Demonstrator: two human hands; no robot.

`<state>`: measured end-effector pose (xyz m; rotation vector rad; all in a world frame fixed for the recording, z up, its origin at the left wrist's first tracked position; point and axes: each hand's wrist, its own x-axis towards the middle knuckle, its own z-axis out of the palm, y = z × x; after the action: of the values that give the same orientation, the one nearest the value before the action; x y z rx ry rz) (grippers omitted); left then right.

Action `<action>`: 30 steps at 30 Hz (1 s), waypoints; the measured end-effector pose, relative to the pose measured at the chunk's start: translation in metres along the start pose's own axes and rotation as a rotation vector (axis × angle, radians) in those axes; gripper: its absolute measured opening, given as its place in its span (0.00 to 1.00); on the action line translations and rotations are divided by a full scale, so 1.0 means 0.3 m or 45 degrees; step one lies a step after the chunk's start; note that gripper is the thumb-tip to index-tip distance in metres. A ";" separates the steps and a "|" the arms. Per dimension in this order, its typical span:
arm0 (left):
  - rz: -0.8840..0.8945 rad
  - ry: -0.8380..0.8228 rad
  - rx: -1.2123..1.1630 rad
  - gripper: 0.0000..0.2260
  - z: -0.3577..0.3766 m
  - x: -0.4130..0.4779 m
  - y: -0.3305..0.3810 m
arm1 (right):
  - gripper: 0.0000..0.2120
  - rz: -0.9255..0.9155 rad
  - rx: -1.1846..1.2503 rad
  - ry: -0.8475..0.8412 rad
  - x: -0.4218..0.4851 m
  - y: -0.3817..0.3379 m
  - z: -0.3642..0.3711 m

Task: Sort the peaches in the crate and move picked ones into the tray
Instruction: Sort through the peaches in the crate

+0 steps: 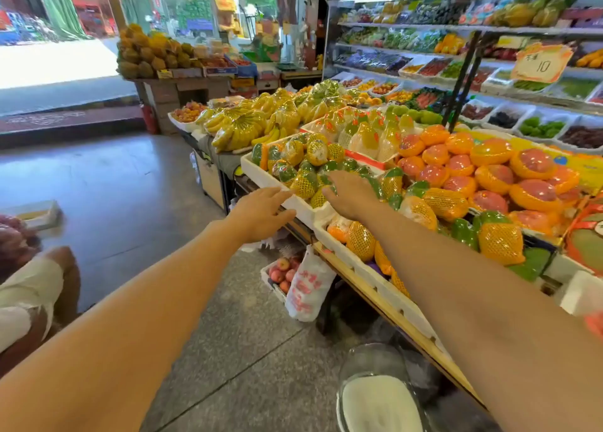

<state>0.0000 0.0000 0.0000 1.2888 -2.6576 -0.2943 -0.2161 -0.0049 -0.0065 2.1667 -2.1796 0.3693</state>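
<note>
Two bare arms stretched to mid-frame, the left hand [261, 211] spread, fingers at the rim of one white foam tray [257, 174], and the right hand [350, 195] flat and open over its net-sleeved fruit [305, 183], both holding nothing, while several peaches [283, 264] lay in one white crate [272, 288] below centre, beside one plastic bag [310, 288].

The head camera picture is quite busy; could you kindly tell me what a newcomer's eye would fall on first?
Two bare arms reach forward in the centre, the left hand by the rim of a white tray, the right hand over its yellow-netted fruit. To the right glows a heap of orange-netted pink fruit, and low under the stand sits a crate of reddish fruit.
</note>
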 end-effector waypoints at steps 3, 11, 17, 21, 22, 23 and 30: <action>-0.076 -0.030 0.013 0.25 0.027 0.048 -0.058 | 0.23 -0.026 -0.018 -0.066 0.080 -0.015 0.074; -0.155 -0.117 -0.004 0.26 0.123 0.276 -0.375 | 0.23 -0.097 -0.038 -0.178 0.413 -0.075 0.307; -0.157 -0.187 -0.002 0.26 0.105 0.524 -0.670 | 0.22 -0.106 -0.062 -0.244 0.772 -0.151 0.449; -0.166 -0.173 -0.004 0.24 0.060 0.723 -0.854 | 0.22 -0.115 -0.010 -0.213 1.033 -0.190 0.506; -0.169 -0.168 -0.005 0.24 0.054 0.770 -0.898 | 0.22 -0.124 -0.011 -0.212 1.096 -0.200 0.521; -0.175 -0.166 -0.003 0.24 0.054 0.817 -0.945 | 0.22 -0.131 -0.014 -0.209 1.160 -0.210 0.541; -0.264 -0.133 0.002 0.24 0.035 1.152 -1.317 | 0.22 -0.226 -0.003 -0.216 1.712 -0.304 0.726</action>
<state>0.0845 -0.5112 -0.0857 1.5946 -2.6091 -0.3972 -0.1064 -0.5508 -0.1032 2.4488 -2.0392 0.1798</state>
